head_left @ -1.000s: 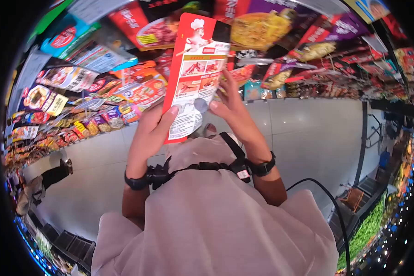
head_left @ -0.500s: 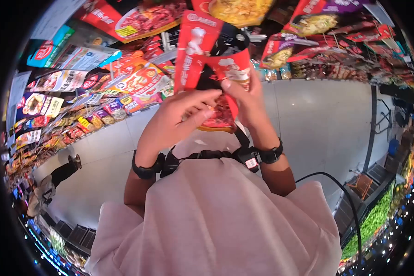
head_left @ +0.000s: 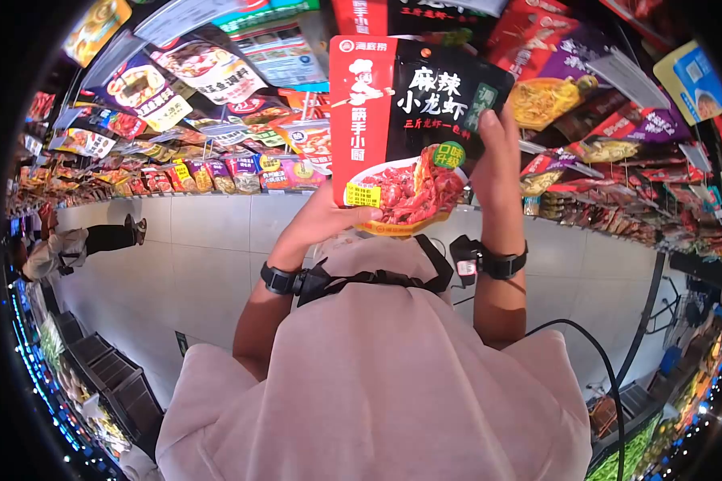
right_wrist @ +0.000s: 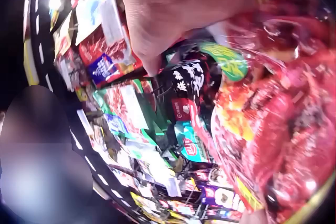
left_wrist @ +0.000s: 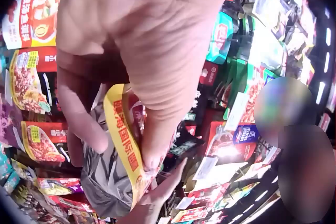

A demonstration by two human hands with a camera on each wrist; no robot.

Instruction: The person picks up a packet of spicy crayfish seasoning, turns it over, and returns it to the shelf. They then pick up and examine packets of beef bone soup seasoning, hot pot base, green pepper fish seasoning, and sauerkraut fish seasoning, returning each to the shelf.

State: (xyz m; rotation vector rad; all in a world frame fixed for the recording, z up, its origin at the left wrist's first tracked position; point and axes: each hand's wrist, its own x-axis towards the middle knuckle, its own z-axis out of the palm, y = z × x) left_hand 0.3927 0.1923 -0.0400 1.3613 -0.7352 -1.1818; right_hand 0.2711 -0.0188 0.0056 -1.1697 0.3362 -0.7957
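Note:
A red and black crayfish seasoning packet faces the head camera with its front, a bowl of red crayfish printed near the bottom. At its lower left corner, my left hand grips it with the thumb laid over the front. My right hand holds the right edge, thumb near the upper corner; its other fingers are hidden behind the packet. The left wrist view shows the yellow bottom fold between thumb and fingers. In the right wrist view, the shiny printed front fills the right side.
Shelves of hanging seasoning packets with price cards stretch behind and to both sides. Pale floor tiles lie below. Another person stands far left, and dark crates line the lower left. A black cable curves past my right side.
The packet has turned over: its text-covered back showed first, then it was bent mid-turn, and now its front shows flat. My right hand has moved up along its right edge.

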